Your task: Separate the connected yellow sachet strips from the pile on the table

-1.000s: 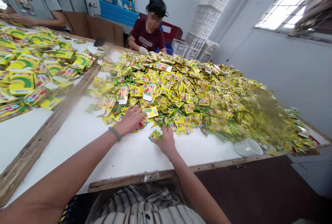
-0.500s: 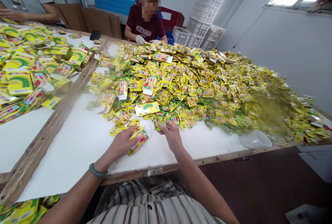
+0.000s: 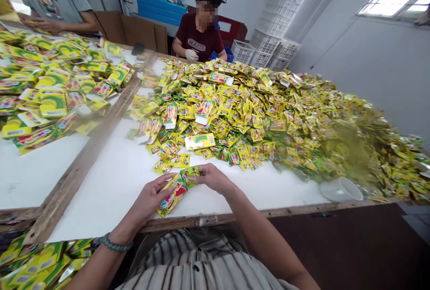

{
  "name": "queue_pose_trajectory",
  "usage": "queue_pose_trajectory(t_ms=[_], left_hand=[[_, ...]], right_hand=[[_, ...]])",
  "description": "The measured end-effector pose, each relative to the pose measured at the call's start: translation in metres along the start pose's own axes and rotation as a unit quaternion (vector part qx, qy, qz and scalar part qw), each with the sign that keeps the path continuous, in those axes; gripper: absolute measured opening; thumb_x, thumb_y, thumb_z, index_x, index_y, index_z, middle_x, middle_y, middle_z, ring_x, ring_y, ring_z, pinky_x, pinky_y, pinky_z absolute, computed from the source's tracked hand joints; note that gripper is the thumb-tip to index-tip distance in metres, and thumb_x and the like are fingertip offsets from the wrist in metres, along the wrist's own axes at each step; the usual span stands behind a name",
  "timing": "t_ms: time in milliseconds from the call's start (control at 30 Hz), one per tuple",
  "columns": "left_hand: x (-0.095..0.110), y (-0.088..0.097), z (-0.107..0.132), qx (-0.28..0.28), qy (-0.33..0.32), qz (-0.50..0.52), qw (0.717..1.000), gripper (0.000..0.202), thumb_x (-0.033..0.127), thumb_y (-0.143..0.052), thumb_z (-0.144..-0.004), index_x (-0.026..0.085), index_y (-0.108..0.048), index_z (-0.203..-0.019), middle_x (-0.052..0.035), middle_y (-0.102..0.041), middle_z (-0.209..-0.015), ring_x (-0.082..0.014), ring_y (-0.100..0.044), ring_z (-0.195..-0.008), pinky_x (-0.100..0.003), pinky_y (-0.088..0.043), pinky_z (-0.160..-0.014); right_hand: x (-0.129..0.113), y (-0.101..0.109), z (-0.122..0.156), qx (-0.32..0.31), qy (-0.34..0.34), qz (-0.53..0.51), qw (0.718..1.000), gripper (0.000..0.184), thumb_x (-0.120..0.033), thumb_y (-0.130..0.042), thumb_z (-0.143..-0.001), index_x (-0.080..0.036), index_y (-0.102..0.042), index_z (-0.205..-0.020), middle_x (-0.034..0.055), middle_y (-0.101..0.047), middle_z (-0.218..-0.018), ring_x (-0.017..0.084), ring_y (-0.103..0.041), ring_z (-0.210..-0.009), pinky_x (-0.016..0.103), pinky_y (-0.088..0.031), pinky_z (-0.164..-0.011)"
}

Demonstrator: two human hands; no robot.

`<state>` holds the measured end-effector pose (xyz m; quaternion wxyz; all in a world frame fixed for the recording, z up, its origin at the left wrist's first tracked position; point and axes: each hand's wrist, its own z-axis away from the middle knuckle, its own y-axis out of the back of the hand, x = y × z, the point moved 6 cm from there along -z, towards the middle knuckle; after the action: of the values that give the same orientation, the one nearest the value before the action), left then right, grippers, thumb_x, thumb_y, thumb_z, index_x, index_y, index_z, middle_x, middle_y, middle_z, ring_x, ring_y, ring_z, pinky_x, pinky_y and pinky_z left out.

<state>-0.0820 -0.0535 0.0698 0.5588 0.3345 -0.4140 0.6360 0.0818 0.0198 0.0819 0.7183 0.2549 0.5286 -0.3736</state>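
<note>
Low over the near edge of the white table (image 3: 90,200), my left hand (image 3: 148,198) is closed around a small yellow box (image 3: 171,198) with red and green print. Between the fingers of my right hand (image 3: 215,178) is a green and yellow sachet (image 3: 190,174), which meets the upper end of the box. Whether the sachet is partly inside the box I cannot tell. Just beyond my hands a heap of yellow and green sachets (image 3: 228,115) spreads over the table, with a yellow box (image 3: 199,141) lying flat at its front.
A wooden divider (image 3: 90,142) crosses the table; left of it lie many yellow boxes (image 3: 53,101). More boxes (image 3: 36,263) sit below at lower left. A clear plastic tub (image 3: 341,189) stands by the right front edge. Two co-workers (image 3: 201,34) are across the table.
My right hand has brought the sachet from the heap's front edge left and down to the box's end. My left hand has tilted the box so its printed face shows. The view has shifted slightly.
</note>
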Motion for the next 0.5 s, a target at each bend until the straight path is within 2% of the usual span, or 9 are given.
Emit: queue_pose_trajectory(t_ms=[67, 133, 233, 333, 433, 500], left_hand=[[0.001, 0.003, 0.003, 0.002, 0.002, 0.009, 1.000, 0.080, 0.055, -0.083, -0.057, 0.015, -0.061, -0.123, -0.0121, -0.072, -0.116, -0.0283, -0.068, -0.103, -0.038, -0.054, -0.090], [0.001, 0.002, 0.005, -0.012, 0.010, 0.011, 1.000, 0.079, 0.054, -0.083, -0.059, 0.015, -0.061, -0.124, -0.0121, -0.072, -0.115, -0.0280, -0.070, -0.099, -0.039, -0.054, -0.090], [0.000, 0.000, 0.008, -0.025, 0.011, 0.017, 1.000, 0.078, 0.055, -0.082, -0.061, 0.016, -0.061, -0.124, -0.0112, -0.073, -0.114, -0.0272, -0.070, -0.097, -0.037, -0.054, -0.088], [0.001, -0.002, 0.008, -0.033, 0.004, 0.009, 0.999, 0.077, 0.056, -0.081, -0.061, 0.015, -0.061, -0.124, -0.0107, -0.073, -0.114, -0.0262, -0.070, -0.097, -0.034, -0.054, -0.086], [0.002, -0.002, 0.009, -0.033, 0.010, -0.011, 0.999, 0.076, 0.056, -0.082, -0.060, 0.016, -0.065, -0.121, -0.0102, -0.074, -0.112, -0.0270, -0.070, -0.095, -0.033, -0.055, -0.081], [0.003, 0.001, 0.009, -0.023, 0.012, -0.013, 1.000, 0.075, 0.057, -0.082, -0.059, 0.016, -0.066, -0.120, -0.0096, -0.074, -0.111, -0.0272, -0.070, -0.095, -0.033, -0.055, -0.080]], right_hand=[[-0.004, -0.005, -0.003, -0.036, -0.017, -0.034, 0.999, 0.042, -0.051, -0.082, -0.055, -0.016, -0.072, -0.075, 0.0008, -0.068, -0.071, 0.017, -0.061, -0.072, 0.033, -0.049, -0.076], [-0.005, -0.008, -0.005, -0.057, -0.024, -0.021, 0.998, 0.042, -0.050, -0.083, -0.054, -0.015, -0.072, -0.075, 0.0002, -0.067, -0.069, 0.017, -0.060, -0.070, 0.032, -0.049, -0.075], [-0.006, -0.007, -0.008, -0.057, -0.018, 0.067, 0.996, 0.035, -0.045, -0.080, -0.060, -0.015, -0.073, -0.075, -0.0011, -0.064, -0.064, 0.014, -0.055, -0.064, 0.025, -0.045, -0.062], [-0.012, -0.005, -0.013, -0.034, -0.012, 0.193, 0.980, 0.017, -0.032, -0.075, -0.065, -0.016, -0.072, -0.069, -0.0048, -0.056, -0.056, 0.009, -0.044, -0.055, 0.020, -0.033, -0.051], [-0.020, -0.012, -0.018, -0.082, -0.015, 0.289, 0.954, 0.006, -0.020, -0.071, -0.063, -0.017, -0.068, -0.061, -0.0078, -0.045, -0.049, 0.007, -0.037, -0.052, 0.019, -0.026, -0.049], [-0.023, -0.017, -0.022, -0.106, -0.016, 0.320, 0.942, 0.011, -0.020, -0.071, -0.063, -0.017, -0.063, -0.057, -0.0086, -0.039, -0.048, 0.007, -0.034, -0.051, 0.020, -0.024, -0.049]])
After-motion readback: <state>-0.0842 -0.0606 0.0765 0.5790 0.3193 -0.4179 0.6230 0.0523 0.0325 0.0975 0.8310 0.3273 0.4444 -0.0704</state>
